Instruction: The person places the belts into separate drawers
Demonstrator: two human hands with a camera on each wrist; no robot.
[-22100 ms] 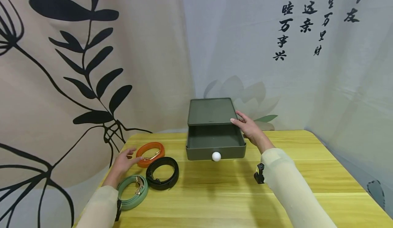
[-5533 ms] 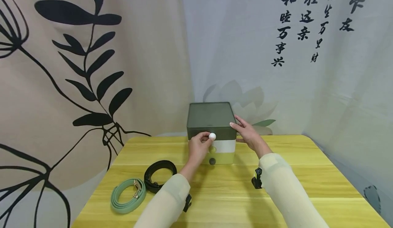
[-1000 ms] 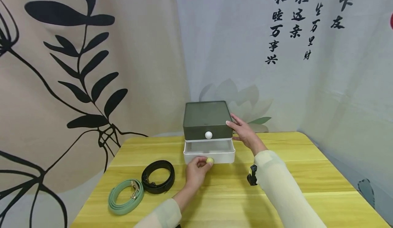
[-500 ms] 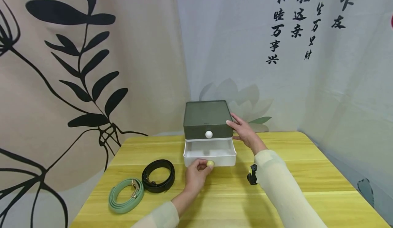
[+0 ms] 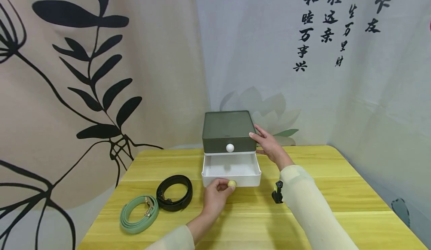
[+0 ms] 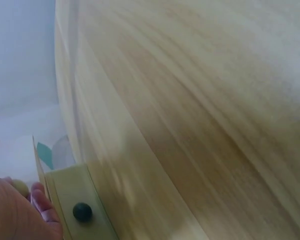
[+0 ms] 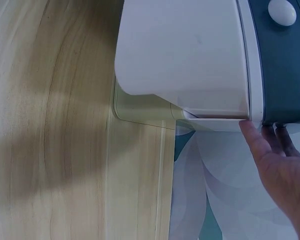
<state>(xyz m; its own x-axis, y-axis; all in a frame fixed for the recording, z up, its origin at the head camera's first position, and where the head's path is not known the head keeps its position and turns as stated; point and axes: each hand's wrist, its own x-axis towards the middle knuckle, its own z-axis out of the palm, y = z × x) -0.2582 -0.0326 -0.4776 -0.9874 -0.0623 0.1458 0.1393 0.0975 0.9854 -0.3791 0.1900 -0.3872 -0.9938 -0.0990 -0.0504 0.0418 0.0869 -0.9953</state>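
A small drawer box with a dark green top [image 5: 229,125] stands at the back of the table. Its white middle drawer [image 5: 247,181] is pulled out toward me, with nothing seen inside. My left hand [image 5: 214,198] pinches that drawer's yellow-green knob [image 5: 232,183] between thumb and fingers. My right hand [image 5: 271,148] rests along the right side of the box, fingers fairly straight, fingertips on its edge. The upper green drawer is closed, its white knob [image 5: 230,148] facing forward. In the left wrist view the yellowish bottom drawer [image 6: 70,190] shows a dark knob [image 6: 82,212].
A coiled black belt [image 5: 186,201] lies on the wooden table [image 5: 256,220], left of my left forearm. Beside it, nearer the front left, is a coiled green belt [image 5: 133,227] with a gold-coloured buckle. A printed curtain [image 5: 168,74] hangs close behind the box.
Earlier the green top drawer stood open and an orange belt lay on the table; now that drawer is closed and the belt is out of sight. My left hand has drawn the white drawer outward.
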